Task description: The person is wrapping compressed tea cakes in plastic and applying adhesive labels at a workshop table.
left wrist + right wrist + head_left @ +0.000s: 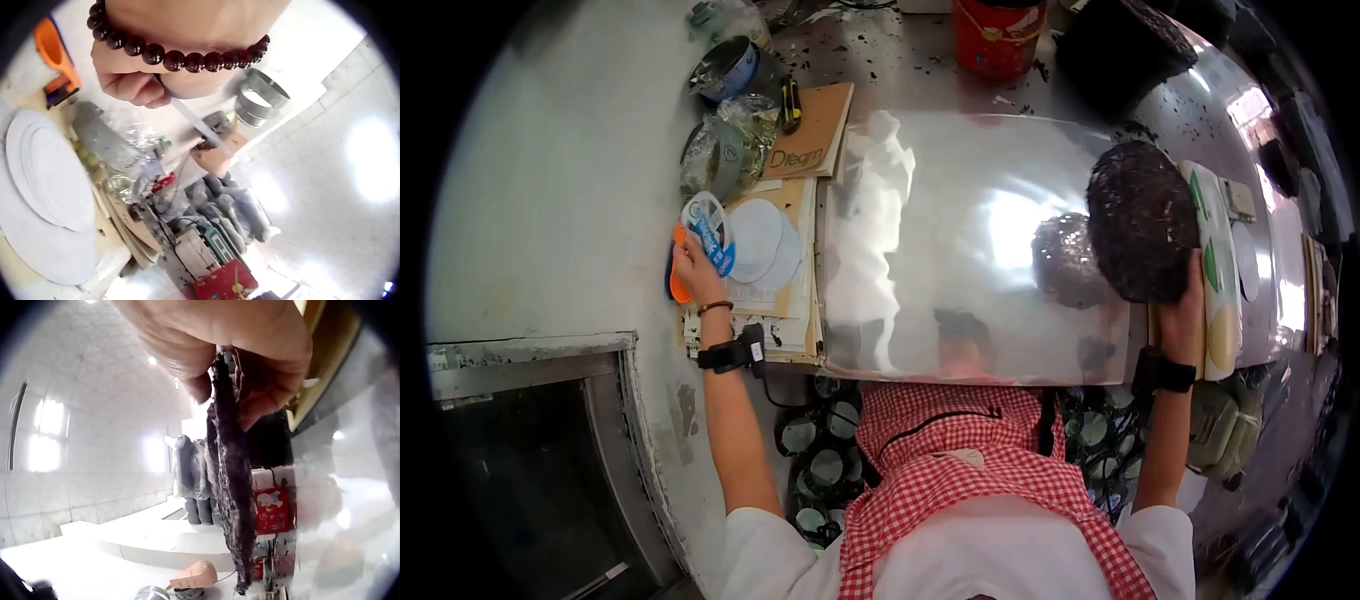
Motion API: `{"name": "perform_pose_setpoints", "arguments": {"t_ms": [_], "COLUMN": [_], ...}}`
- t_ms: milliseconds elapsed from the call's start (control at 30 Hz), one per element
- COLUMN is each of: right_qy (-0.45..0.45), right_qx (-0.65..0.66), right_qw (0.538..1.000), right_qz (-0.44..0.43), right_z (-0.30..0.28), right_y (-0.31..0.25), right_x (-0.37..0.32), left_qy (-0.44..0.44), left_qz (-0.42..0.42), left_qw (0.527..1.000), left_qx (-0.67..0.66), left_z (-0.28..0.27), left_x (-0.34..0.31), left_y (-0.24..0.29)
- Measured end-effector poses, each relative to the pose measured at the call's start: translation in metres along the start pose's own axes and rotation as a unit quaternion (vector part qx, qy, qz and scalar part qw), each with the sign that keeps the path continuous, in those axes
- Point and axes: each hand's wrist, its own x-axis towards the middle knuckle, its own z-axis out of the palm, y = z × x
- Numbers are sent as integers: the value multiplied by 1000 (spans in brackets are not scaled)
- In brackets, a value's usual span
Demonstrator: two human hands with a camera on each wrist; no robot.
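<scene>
Clamped between the thumb and fingers of the right hand point(1184, 302), a dark, rough disc point(1142, 222) is occupying the right of the head view and showing edge-on in the right wrist view. Left hand point(694, 270) is pinching a thin blue-and-white oval piece point(709, 234) at left. White paper rounds point(762, 242) are lying just beside it; a shiny sheet point(960, 190) is covering the centre.

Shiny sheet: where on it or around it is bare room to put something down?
Bare: the sheet between the stacked papers and the dark round slab. Crowded: left, with notebook and plastic bag; far side, with red bucket.
</scene>
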Motion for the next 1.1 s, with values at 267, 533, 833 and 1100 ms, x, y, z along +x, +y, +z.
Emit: {"name": "perform_pose_setpoints", "arguments": {"t_ms": [267, 533, 833, 1100], "right_qy": [-26, 34, -420, -450], "right_qx": [35, -174, -721, -733], "right_qw": [999, 957, 428, 398], "right_qz": [-20, -228, -347, -318], "right_z": [12, 82, 120, 111], "right_y": [48, 55, 135, 133], "right_x": [-24, -43, -12, -9], "left_qy": [-162, -473, -426, -561], "left_qz": [261, 337, 421, 334], "left_qw": [950, 749, 738, 740], "left_qx": [-56, 320, 311, 165], "left_z": [102, 170, 69, 42], "left_x": [-143, -215, -220, -180], "left_y": [70, 81, 20, 11]}}
